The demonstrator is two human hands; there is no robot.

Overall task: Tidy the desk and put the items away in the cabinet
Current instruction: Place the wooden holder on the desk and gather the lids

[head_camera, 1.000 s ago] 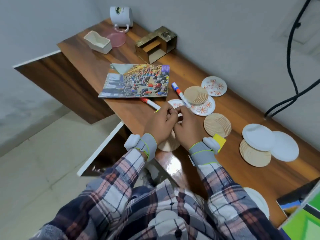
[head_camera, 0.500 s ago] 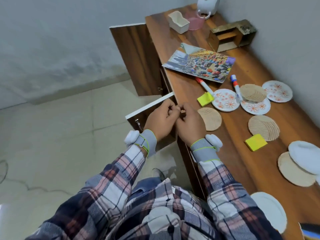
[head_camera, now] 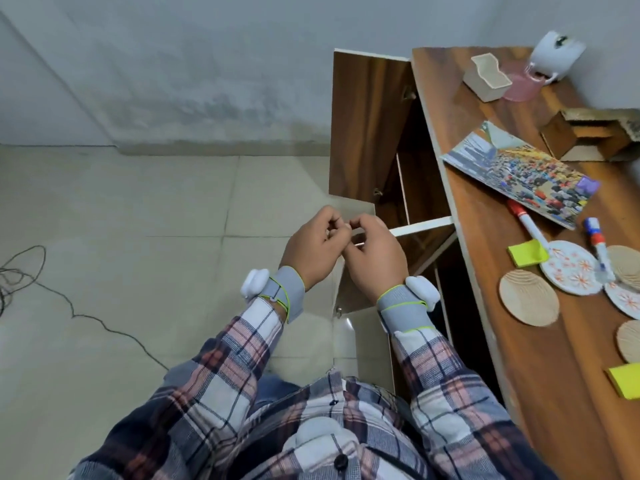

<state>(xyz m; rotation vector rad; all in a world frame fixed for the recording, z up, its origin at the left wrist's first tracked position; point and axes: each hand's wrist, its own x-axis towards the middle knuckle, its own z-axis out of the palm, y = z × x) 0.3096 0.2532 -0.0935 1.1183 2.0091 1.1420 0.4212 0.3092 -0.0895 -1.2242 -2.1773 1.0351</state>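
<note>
My left hand [head_camera: 311,247] and my right hand [head_camera: 375,261] meet fingertip to fingertip in front of the open cabinet, off the desk's left edge. Both have curled fingers pinching something small between them; what it is stays hidden. On the wooden desk [head_camera: 540,358] lie a colourful magazine [head_camera: 519,174], a red-capped marker [head_camera: 528,225], a blue-capped marker [head_camera: 597,247], a green sticky pad [head_camera: 526,256], a yellow sticky pad [head_camera: 625,381], a wooden coaster [head_camera: 528,301] and a floral coaster [head_camera: 569,271]. More coasters are cut off at the right edge.
One cabinet door [head_camera: 367,133] stands open at the far end, and another door [head_camera: 415,244] is open just behind my hands. At the desk's far end are a white mug [head_camera: 554,58], a white tray [head_camera: 486,76], a pink disc [head_camera: 519,86] and a brown box [head_camera: 588,136]. A cable [head_camera: 20,275] lies on the tiled floor.
Both hands left the desk top together and now hang in front of the open cabinet. My view swung left toward the floor and the cabinet doors.
</note>
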